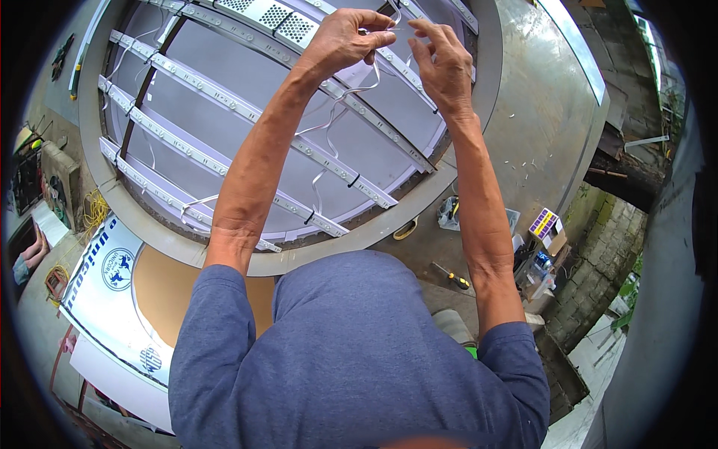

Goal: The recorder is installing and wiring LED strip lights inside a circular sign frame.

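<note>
In front of me lies a large round metal frame [479, 75] with several white LED strips [196, 142] fixed across it. My left hand [345, 39], raised over its far part, is closed in a pinch on a thin white wire [374, 75]. Wire ends stick out past its fingertips. To the right, my right hand [446, 69] has its thumb and forefinger apart and curved, close to those ends. Whether it touches them is too fine to make out. A perforated metal casing [288, 25] sits across the strips beside my left wrist.
A screwdriver [458, 280] and a roll of tape [405, 228] lie near the frame's lower right. Beyond stands a purple-and-yellow box [546, 224]. A printed sheet [112, 262] leans at lower left, near coiled yellow cable [95, 209]. Another person's legs [31, 253] show far left.
</note>
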A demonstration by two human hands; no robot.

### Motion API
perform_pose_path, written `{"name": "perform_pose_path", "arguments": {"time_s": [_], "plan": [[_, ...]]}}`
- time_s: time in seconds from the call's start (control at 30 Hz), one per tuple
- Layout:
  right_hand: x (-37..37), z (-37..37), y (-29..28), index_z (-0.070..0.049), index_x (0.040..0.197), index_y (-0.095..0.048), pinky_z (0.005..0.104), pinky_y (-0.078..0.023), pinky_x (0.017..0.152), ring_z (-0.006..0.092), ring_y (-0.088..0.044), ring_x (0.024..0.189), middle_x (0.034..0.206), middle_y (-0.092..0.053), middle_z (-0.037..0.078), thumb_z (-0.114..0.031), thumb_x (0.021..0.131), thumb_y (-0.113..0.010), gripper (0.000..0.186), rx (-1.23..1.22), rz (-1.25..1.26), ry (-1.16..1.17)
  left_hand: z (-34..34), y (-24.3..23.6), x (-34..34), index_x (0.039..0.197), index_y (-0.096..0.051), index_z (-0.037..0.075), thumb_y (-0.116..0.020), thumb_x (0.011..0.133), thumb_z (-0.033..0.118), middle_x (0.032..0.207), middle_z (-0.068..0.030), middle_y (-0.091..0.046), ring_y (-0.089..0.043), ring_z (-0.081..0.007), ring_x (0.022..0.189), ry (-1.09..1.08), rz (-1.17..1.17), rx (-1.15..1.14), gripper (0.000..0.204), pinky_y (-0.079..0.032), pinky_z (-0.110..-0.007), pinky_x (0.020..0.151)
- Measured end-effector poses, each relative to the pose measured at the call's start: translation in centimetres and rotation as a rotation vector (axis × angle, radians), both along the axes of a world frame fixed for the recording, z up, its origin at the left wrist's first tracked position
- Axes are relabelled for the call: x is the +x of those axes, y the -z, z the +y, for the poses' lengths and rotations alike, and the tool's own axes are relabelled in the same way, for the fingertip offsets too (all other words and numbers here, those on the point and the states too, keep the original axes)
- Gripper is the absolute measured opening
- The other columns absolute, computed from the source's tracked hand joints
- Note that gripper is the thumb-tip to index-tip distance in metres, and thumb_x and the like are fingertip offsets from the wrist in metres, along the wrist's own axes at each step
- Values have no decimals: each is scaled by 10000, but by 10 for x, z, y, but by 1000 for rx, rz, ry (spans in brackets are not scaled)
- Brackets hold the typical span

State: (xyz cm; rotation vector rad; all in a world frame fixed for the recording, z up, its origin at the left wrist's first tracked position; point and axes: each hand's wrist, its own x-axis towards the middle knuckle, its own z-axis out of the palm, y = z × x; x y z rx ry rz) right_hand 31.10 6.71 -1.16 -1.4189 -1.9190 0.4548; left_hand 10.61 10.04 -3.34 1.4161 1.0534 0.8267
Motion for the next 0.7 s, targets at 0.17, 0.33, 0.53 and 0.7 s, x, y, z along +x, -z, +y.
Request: {"name": "perform_pose_path", "arguments": {"time_s": [0.17, 0.33, 0.53, 0.7], "plan": [[-3, 6, 6, -136, 1192, -690, 325, -562, 667, 182, -715, 757, 1009, -709, 52, -148, 929, -731, 267, 13, 26, -59, -4, -1, 3, 1136, -759, 24, -747, 961, 212, 827, -24, -710, -563, -43, 596, -25, -21, -40, 257, -457, -195, 517], [-4, 3, 7, -112, 1143, -698, 310, -573, 650, 186, -720, 746, 994, -721, 47, -138, 893, -772, 262, 95, 43, -56, -4, -1, -4, 1098, -761, 18, -736, 968, 208, 813, -14, -706, -511, -12, 563, -11, -121, -149, 232, -378, -163, 469], [-5, 10, 11, -115, 1048, -720, 318, -591, 642, 207, -724, 760, 930, -724, 26, -117, 851, -800, 212, 331, -63, -137, -4, -6, -8, 1051, -752, 2, -733, 958, 211, 778, -12, -678, -467, 17, 553, 5, -193, -276, 229, -319, -149, 455], [-2, 12, 8, -124, 1004, -730, 316, -593, 646, 209, -726, 781, 925, -720, 16, -107, 845, -795, 173, 415, -121, -216, -2, -3, -15, 1040, -756, 10, -745, 948, 218, 769, -7, -665, -472, 12, 562, 78, -166, -236, 228, -326, -153, 470]]}}
